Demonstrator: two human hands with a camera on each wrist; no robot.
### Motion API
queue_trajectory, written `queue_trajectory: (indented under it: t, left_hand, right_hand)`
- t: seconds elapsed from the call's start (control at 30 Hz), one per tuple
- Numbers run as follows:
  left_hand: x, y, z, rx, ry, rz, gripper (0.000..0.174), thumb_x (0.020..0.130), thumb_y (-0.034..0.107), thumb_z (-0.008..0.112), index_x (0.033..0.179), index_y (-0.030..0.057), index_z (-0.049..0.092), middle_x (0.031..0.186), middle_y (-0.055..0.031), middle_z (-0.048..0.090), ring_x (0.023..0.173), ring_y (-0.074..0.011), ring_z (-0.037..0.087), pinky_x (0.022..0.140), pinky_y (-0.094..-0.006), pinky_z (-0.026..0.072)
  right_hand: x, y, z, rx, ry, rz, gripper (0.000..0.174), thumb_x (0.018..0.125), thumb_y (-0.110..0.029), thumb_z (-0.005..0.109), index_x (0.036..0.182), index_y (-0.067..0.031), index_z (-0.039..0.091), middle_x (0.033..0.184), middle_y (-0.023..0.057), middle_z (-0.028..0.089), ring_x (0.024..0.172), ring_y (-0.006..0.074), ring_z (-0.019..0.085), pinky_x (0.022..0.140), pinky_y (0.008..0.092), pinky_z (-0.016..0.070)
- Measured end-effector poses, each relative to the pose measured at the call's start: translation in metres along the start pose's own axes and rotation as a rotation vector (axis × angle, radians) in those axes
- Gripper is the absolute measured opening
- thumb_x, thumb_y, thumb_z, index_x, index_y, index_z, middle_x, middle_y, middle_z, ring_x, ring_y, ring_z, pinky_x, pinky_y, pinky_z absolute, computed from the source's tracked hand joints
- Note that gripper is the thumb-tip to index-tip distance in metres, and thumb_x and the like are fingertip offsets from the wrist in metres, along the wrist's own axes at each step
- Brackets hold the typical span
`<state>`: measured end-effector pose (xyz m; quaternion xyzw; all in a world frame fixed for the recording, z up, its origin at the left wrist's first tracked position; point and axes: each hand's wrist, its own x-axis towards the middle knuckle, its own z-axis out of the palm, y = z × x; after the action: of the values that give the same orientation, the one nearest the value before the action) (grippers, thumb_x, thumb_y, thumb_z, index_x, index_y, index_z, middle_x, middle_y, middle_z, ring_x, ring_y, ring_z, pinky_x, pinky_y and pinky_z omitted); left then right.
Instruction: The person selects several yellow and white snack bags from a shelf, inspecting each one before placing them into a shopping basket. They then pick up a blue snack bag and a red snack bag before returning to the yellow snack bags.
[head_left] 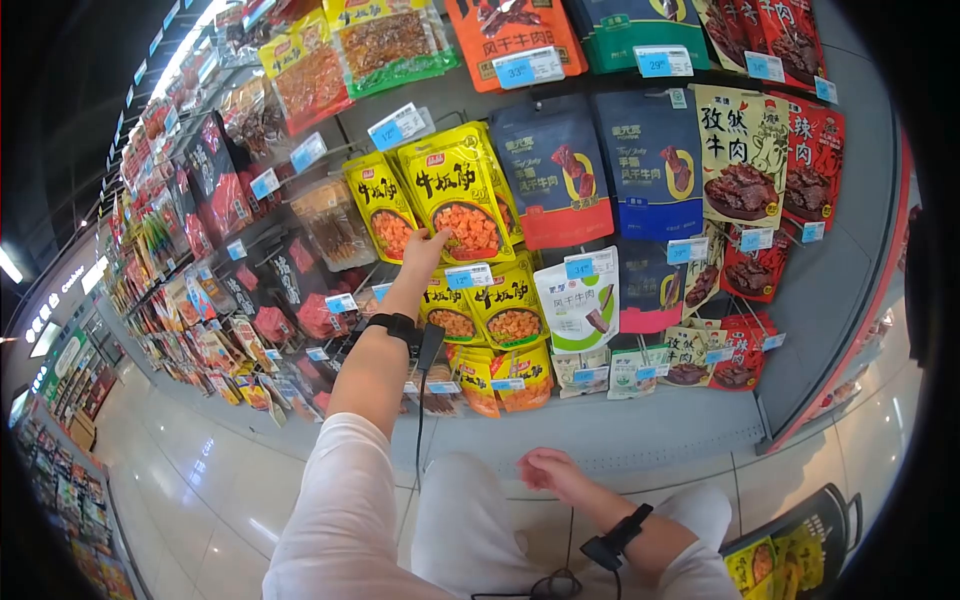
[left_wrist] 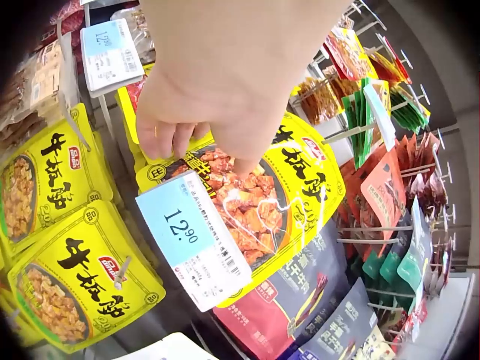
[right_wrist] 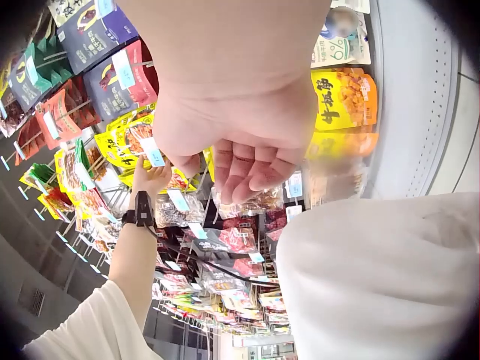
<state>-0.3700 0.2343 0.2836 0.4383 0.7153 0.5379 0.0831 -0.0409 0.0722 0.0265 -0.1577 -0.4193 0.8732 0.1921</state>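
In the head view, the left hand (head_left: 425,254) grips the lower left edge of a yellow packet (head_left: 458,190) hanging at the front of a rack row. Up close in the left wrist view, the thumb of the left hand (left_wrist: 206,112) lies on the front of the yellow packet (left_wrist: 300,176), and the other fingers curl at its edge. A price tag (left_wrist: 193,240) partly covers that packet. The right hand (head_left: 552,472) hangs low over the knees, fingers loosely curled and empty; the right wrist view shows the right hand (right_wrist: 240,135) holding nothing.
More yellow packets (head_left: 515,312) hang below, with dark blue pouches (head_left: 552,165) to the right. Price tags (head_left: 530,67) stick out on rods from the rack. A black container (head_left: 828,512) with yellow packets inside stands on the floor at the lower right.
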Motion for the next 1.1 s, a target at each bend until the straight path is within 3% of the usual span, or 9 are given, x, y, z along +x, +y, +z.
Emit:
queue_trajectory:
  t: [0.1,0.17,0.27,0.5,0.7,0.77,1.0,1.1]
  left_hand:
    - [-0.009,0.01,0.001,0.003,-0.04,-0.024,0.08,0.074,0.046,0.067,0.129,-0.0052,0.041,0.122,-0.0211,0.052,0.11,-0.028,0.052,0.09,-0.0346,0.0418]
    - [-0.025,0.029,-0.001,-0.043,-0.063,-0.106,0.082,0.074,0.047,0.067,0.131,-0.0045,0.038,0.126,-0.0213,0.049,0.112,-0.028,0.051,0.092,-0.0342,0.0417]
    - [0.007,0.002,0.009,0.045,0.023,0.032,0.083,0.073,0.045,0.068,0.132,-0.0042,0.036,0.126,-0.0204,0.048,0.111,-0.0276,0.052,0.09,-0.0341,0.043]
    - [-0.002,0.009,0.005,-0.083,0.023,0.021,0.085,0.072,0.039,0.073,0.132,-0.0071,0.035,0.121,-0.019,0.051,0.107,-0.0277,0.053,0.087,-0.0353,0.0443]
    - [0.003,0.003,0.005,0.011,-0.003,0.038,0.084,0.071,0.04,0.074,0.129,-0.0072,0.036,0.113,-0.0189,0.055,0.101,-0.0261,0.056,0.082,-0.0355,0.0457]
    - [-0.003,0.007,0.007,0.11,0.004,0.132,0.082,0.07,0.041,0.074,0.125,-0.0073,0.038,0.108,-0.0196,0.057,0.098,-0.0265,0.058,0.081,-0.0351,0.0466]
    - [-0.011,0.022,0.015,0.242,0.05,0.1,0.087,0.068,0.048,0.074,0.123,-0.0087,0.039,0.113,-0.0262,0.055,0.104,-0.033,0.056,0.085,-0.0378,0.0462]
    - [-0.004,0.015,0.019,0.299,0.022,0.078,0.09,0.067,0.052,0.072,0.123,-0.0103,0.038,0.115,-0.0285,0.053,0.107,-0.0351,0.055,0.086,-0.039,0.0456]
  right_hand:
    - [-0.002,0.001,-0.005,0.009,0.002,-0.013,0.022,0.093,-0.021,0.048,0.099,-0.0047,0.061,0.078,0.0025,0.059,0.068,0.0105,0.055,0.063,0.0245,0.0454]
    - [-0.004,-0.001,-0.005,-0.002,0.033,-0.001,0.022,0.092,-0.017,0.046,0.1,-0.0011,0.058,0.08,0.0067,0.059,0.071,0.0156,0.056,0.065,0.0279,0.0446]
    - [-0.006,0.0,-0.003,-0.013,0.039,-0.002,0.022,0.093,-0.018,0.045,0.098,-0.0018,0.059,0.079,0.0063,0.059,0.071,0.015,0.056,0.064,0.0272,0.0448]
    - [-0.007,0.005,-0.005,-0.073,0.063,0.015,0.024,0.095,-0.021,0.044,0.098,-0.0026,0.059,0.079,0.0048,0.059,0.069,0.0125,0.056,0.062,0.0258,0.0463]
    - [-0.008,0.01,-0.009,-0.09,0.091,0.038,0.025,0.095,-0.023,0.043,0.098,-0.0033,0.059,0.078,0.004,0.06,0.069,0.012,0.057,0.063,0.0258,0.0468]
    - [-0.009,0.011,-0.008,-0.097,0.104,0.052,0.026,0.094,-0.026,0.046,0.099,-0.0054,0.061,0.076,0.0021,0.06,0.067,0.0105,0.055,0.062,0.024,0.0459]
    - [-0.006,0.015,-0.012,-0.073,0.087,0.025,0.028,0.093,-0.029,0.048,0.098,-0.0041,0.061,0.078,0.0034,0.06,0.069,0.0117,0.056,0.063,0.0244,0.0467]
    - [-0.007,0.012,-0.01,-0.093,0.099,0.031,0.028,0.096,-0.026,0.042,0.098,-0.0042,0.059,0.079,0.0034,0.059,0.07,0.0125,0.055,0.064,0.0258,0.0457]
